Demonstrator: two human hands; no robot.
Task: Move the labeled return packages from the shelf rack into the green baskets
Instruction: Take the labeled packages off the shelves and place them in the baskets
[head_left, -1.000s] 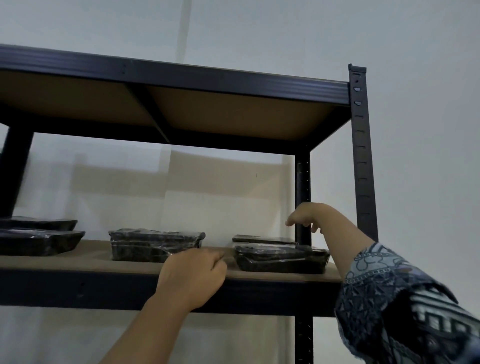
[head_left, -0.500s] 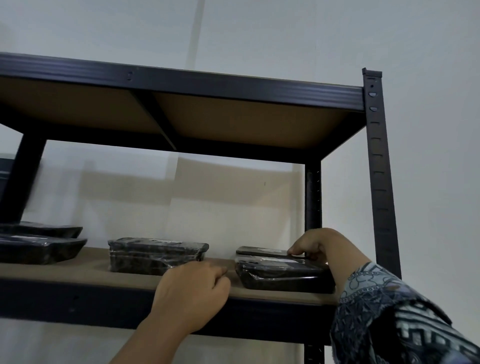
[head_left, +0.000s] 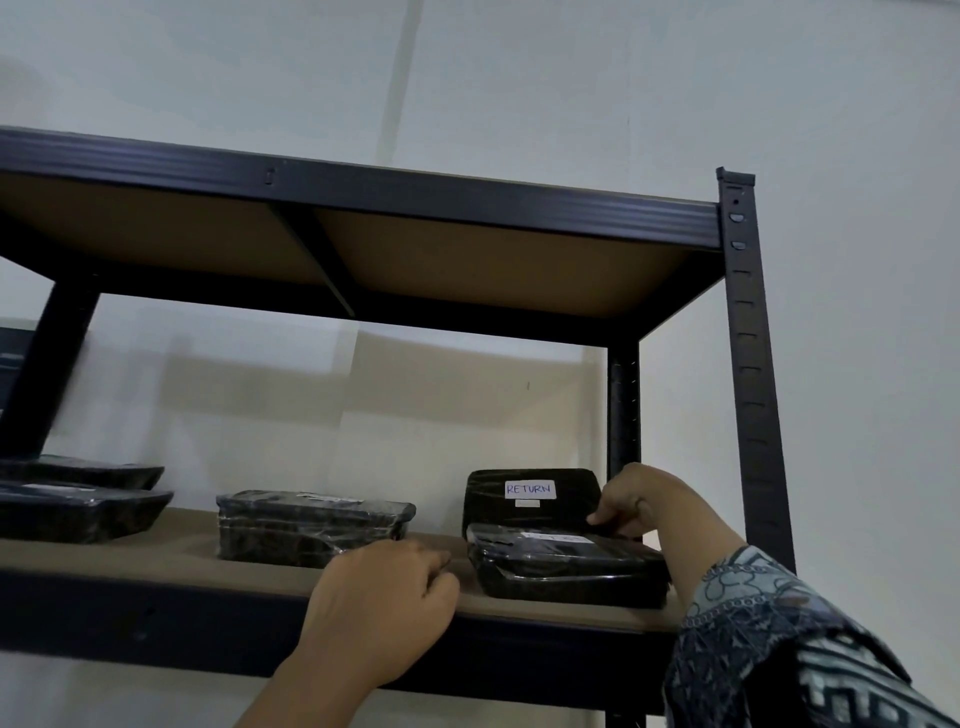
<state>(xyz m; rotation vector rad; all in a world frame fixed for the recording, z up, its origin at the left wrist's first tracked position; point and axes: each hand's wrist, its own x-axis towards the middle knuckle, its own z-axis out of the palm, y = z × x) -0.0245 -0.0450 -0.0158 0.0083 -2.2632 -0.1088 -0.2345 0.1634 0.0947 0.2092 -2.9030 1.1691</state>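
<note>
**Return package stands behind another one, held at its right end**

The right hand (head_left: 634, 501) grips the return package (head_left: 530, 512) at its right end, with the thumb on the face that looks toward the camera. The other fingers are hidden behind the package. The package is at the back right of the shelf board (head_left: 156, 564), tipped up on its long edge so that the white label (head_left: 530, 489) with the word RETURN shows. Its long axis runs left to right, along the shelf.

The relation that matters is this: a second wrapped package (head_left: 566, 569) lies flat just in front of it, between the held one and the person. In my judgement the held package must therefore come up and over this front one, or go out to the left, and not straight forward.

The left hand (head_left: 384, 597) holds no package. Its fingers are curled over the front edge of the shelf board, near the middle package (head_left: 311, 527) and apart from the return package. So the right hand is clearly the nearer one, and it holds only one end, which may let the far end sag. No green basket is in view.
</note>
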